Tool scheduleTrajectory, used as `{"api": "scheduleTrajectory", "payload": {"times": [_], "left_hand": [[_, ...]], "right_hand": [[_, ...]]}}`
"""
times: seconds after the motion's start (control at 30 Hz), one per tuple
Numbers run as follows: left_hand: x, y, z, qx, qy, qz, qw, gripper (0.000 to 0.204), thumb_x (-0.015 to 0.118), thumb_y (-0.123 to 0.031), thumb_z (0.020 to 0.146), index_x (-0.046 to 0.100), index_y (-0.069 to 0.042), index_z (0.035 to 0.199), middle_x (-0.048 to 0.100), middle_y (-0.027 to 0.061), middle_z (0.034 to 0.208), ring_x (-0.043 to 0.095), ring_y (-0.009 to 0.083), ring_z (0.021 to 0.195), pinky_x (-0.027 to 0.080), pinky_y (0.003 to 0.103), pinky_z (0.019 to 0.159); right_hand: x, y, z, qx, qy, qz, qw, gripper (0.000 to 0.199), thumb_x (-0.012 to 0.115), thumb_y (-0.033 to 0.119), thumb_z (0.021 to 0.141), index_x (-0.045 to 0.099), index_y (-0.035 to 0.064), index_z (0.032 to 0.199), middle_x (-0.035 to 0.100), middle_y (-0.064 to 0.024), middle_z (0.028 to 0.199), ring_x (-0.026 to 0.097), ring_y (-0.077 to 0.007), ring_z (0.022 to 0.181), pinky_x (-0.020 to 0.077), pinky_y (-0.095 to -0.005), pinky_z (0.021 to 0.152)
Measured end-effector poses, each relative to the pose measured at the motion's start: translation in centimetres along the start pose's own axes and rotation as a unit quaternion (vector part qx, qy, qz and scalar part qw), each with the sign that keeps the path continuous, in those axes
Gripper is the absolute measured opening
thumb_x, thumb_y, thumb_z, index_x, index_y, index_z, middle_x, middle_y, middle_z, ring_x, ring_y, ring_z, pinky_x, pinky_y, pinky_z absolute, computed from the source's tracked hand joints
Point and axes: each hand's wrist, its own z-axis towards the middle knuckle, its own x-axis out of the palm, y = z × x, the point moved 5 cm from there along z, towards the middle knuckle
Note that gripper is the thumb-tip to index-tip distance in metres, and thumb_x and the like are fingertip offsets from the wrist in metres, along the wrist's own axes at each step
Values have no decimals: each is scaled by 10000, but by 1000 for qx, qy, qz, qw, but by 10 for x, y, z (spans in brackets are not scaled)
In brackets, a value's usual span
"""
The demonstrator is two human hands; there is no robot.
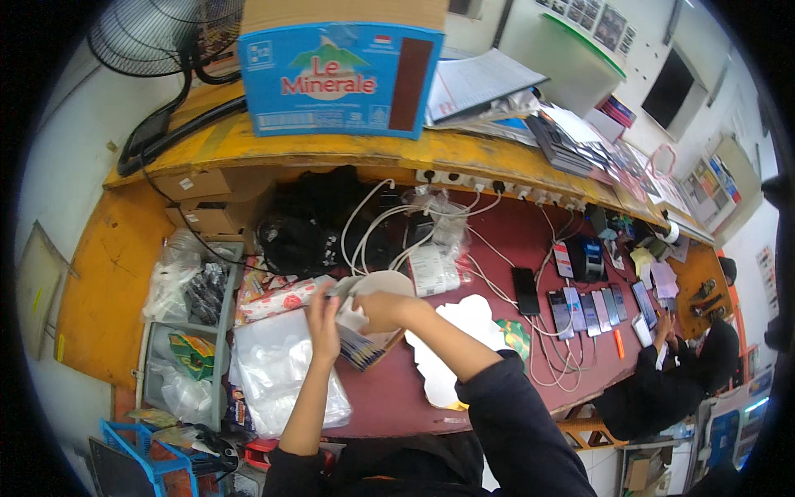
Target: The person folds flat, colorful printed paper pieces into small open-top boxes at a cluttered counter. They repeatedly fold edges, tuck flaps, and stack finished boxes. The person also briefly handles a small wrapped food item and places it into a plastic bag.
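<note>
A small open brown box (387,349) stands on the dark red tabletop in front of me. Thin, dark striped flat pieces (358,348) are packed on edge in it. My left hand (325,327) is upright at the box's left side, its fingers curled near the top edge. Reaching in from the right, my right hand (383,311) is bent over the box, its fingertips closed at a whitish piece that I cannot make out. A pale, rounded thing (387,282) shows just behind that hand. To the left lies a stack of clear plastic bags (286,373).
Right of my forearm lies a white scalloped sheet (465,323). White cables (414,228) run to a black phone (525,290) and several other phones (590,313). Grey bins (225,331) hold plastic bags. A blue carton (339,79) stands on the shelf. Another person (675,381) sits at right.
</note>
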Motion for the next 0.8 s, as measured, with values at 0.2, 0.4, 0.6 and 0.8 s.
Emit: {"api": "scheduleTrajectory", "payload": {"times": [0.2,0.4,0.6,0.8], "left_hand": [[96,-45,-138,338,167,111,920,398,663,-175,751,554,-57,1115,550,117,1116,513,308,1040,379,481,918],[209,71,-230,213,472,437,735,589,637,-295,787,473,15,1259,386,217,1374,402,423,1232,428,518,921],[201,67,-223,227,456,357,783,315,579,-211,828,564,1,1061,602,176,1048,611,387,898,534,433,677],[173,-46,-135,124,477,153,857,104,539,-121,824,508,-34,873,576,177,793,578,383,672,439,453,567]], "right_hand": [[-57,-27,-169,-56,-403,204,890,308,650,102,823,581,21,1113,636,-112,1060,623,-218,965,484,-323,851],[52,-81,-257,145,-337,242,898,335,671,202,825,601,59,1120,633,-125,1059,629,-230,952,481,-329,819],[134,-100,-321,264,-364,426,785,365,685,166,818,582,32,1141,635,-130,1070,625,-253,988,479,-353,838],[83,-65,-307,203,-620,84,753,528,720,114,740,547,28,1232,585,-149,1207,523,-316,1162,380,-385,988]]}}
